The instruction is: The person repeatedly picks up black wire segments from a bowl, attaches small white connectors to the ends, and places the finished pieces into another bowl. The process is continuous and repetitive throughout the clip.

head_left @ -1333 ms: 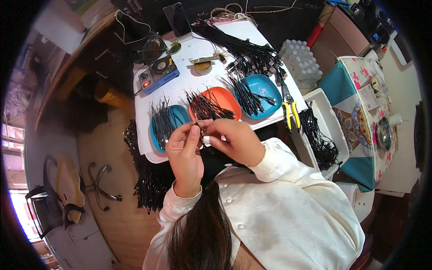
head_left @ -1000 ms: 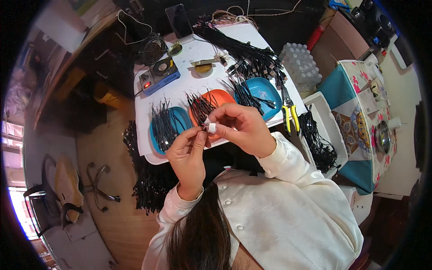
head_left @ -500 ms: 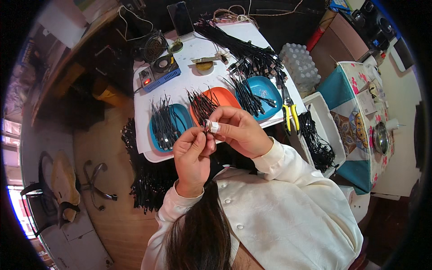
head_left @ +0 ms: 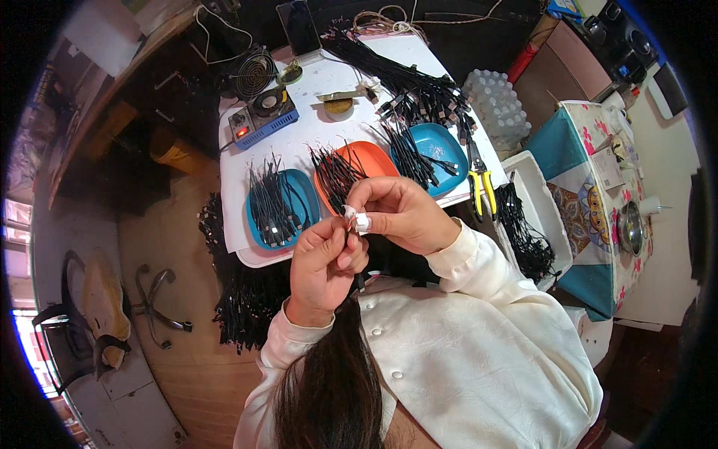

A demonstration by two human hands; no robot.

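Observation:
In front of my chest, my left hand [head_left: 327,258] is closed round a short black cable [head_left: 361,283], whose plug end shows below the fingers. Thin reddish wire ends rise from its fingertips. My right hand [head_left: 407,213] pinches at those wire ends, thumb against index finger. White wrapping [head_left: 362,222] covers its fingertips, perhaps tape. Just beyond the hands, an orange tray [head_left: 374,159] bears a bundle of stripped black cables [head_left: 336,176]. Blue trays with more cables stand to its left [head_left: 303,196] and right [head_left: 443,142].
Yellow-handled wire strippers [head_left: 482,187] lie at the table's right edge. A blue device with a lit red switch [head_left: 263,120] stands far left, near a small round pot [head_left: 339,111]. Many cables [head_left: 404,78] heap at the back. A white foam box [head_left: 542,206] of cables stands right.
Both hands stay together; the left has turned slightly and sits a bit lower, the right a little further right. The black cable end now shows below the left hand.

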